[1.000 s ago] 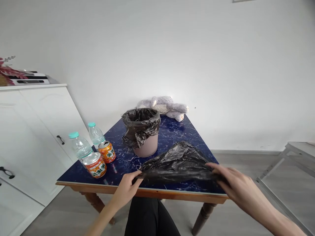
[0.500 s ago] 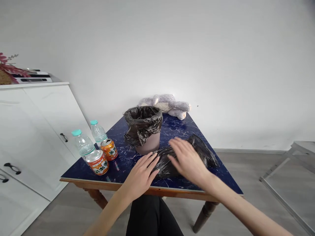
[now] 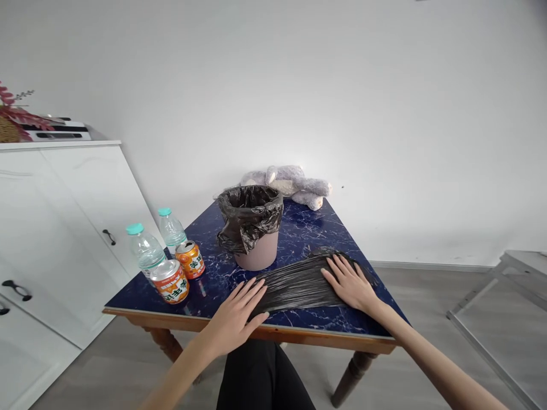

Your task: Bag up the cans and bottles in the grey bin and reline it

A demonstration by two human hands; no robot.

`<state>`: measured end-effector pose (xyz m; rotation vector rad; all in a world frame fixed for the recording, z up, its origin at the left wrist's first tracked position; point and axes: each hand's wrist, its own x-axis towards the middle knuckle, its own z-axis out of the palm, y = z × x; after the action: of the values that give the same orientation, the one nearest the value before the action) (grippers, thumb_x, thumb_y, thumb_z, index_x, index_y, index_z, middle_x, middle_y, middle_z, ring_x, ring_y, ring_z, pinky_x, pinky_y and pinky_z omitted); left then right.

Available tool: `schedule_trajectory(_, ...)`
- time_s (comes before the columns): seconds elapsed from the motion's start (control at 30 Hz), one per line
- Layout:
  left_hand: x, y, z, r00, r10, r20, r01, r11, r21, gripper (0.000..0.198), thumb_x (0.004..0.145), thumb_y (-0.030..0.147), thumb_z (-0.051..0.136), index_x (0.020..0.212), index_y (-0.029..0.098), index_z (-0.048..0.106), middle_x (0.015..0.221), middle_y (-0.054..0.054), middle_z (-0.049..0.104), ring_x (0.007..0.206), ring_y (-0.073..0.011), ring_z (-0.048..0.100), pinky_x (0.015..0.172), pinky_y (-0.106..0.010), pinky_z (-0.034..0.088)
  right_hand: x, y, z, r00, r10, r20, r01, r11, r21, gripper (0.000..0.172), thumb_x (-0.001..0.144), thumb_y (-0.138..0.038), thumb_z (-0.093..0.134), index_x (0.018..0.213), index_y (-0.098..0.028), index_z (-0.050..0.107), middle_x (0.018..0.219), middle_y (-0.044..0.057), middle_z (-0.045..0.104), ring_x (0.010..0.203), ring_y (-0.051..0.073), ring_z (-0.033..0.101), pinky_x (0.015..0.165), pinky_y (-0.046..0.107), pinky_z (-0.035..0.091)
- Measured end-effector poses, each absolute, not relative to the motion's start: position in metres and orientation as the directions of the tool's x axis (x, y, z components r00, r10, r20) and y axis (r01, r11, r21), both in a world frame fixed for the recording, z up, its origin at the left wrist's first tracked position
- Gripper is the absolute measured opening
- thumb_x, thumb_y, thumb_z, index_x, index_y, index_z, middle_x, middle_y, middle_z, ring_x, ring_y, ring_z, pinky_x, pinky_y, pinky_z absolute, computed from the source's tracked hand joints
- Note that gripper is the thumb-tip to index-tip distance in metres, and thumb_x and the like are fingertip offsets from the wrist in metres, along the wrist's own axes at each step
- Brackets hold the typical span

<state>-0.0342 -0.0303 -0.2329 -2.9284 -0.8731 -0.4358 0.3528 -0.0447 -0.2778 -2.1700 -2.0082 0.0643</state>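
Note:
A black plastic garbage bag (image 3: 294,285) lies stretched flat across the front of the blue marbled table (image 3: 307,225), with fine creases running lengthwise. My left hand (image 3: 237,313) presses on its left end, fingers extended. On the bag's right part rests my right hand (image 3: 352,285), flat with fingers spread. Just behind the bag stands a pinkish-grey trash bin (image 3: 258,253), lined with another black bag (image 3: 250,219) folded over its rim.
On the table's left side are two clear bottles with teal caps (image 3: 145,247) (image 3: 171,230) and two orange drink cans (image 3: 171,282) (image 3: 190,259). A grey plush toy (image 3: 294,182) lies against the wall. White cabinets (image 3: 64,228) stand left; a grey stand (image 3: 508,279) is at right.
My right hand has moved right and come down flat on the bag. The crumpled bag is now smoothed and stretched between my hands. My left hand has shifted slightly left.

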Motion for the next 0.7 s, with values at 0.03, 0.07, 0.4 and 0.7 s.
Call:
schedule_trajectory(0.03,-0.039,-0.031,-0.231,0.808,0.517,0.282,0.534,-0.845,0.018,0.072,0.110,0.050,0.049,0.171,0.032,0.017,0.172,-0.004,0.035,0.158,-0.0293,0.037,0.128,-0.051,0.037,0.360,-0.046,-0.278,0.092,0.991,0.101,0.983,-0.074,-0.167,0.069,0.110,-0.060,0.018,0.167,-0.025,0.037,0.175,0.007,0.028,0.164,0.030,0.018,0.131,0.060,0.014)
schedule_trajectory(0.07,-0.045,-0.032,-0.231,0.816,0.505,0.282,0.524,-0.851,0.006,0.075,0.108,0.051,0.053,0.171,0.030,0.019,0.172,-0.005,0.036,0.157,-0.0297,0.039,0.127,-0.051,0.039,0.363,-0.047,-0.278,0.111,0.987,0.115,0.980,-0.089,-0.180,0.068,0.110,-0.058,0.020,0.166,-0.023,0.040,0.174,0.009,0.031,0.164,0.031,0.019,0.131,0.061,0.016)
schedule_trajectory(0.4,-0.053,-0.069,-0.189,0.823,0.232,0.518,0.322,-0.943,-0.090,0.031,0.107,0.011,0.052,0.131,0.022,0.070,0.117,-0.003,0.080,0.126,-0.0218,0.067,0.111,-0.042,0.055,0.238,-0.135,-0.227,-0.454,0.824,0.338,0.697,0.565,-0.442,0.098,0.094,-0.048,0.072,0.172,-0.023,0.018,0.174,0.009,0.032,0.163,0.031,0.023,0.134,0.054,0.019)
schedule_trajectory(0.7,0.020,-0.099,-0.145,0.652,0.148,0.743,0.331,-0.938,-0.104,0.049,0.099,0.010,0.065,0.146,0.016,0.054,0.151,-0.013,0.062,0.150,-0.0259,0.048,0.121,-0.047,0.045,0.219,-0.129,-0.193,0.209,0.977,-0.047,-0.385,0.038,-0.922,0.048,0.097,-0.055,0.068,0.128,-0.019,0.076,0.126,0.009,0.079,0.120,0.028,0.072,0.108,0.040,0.056)
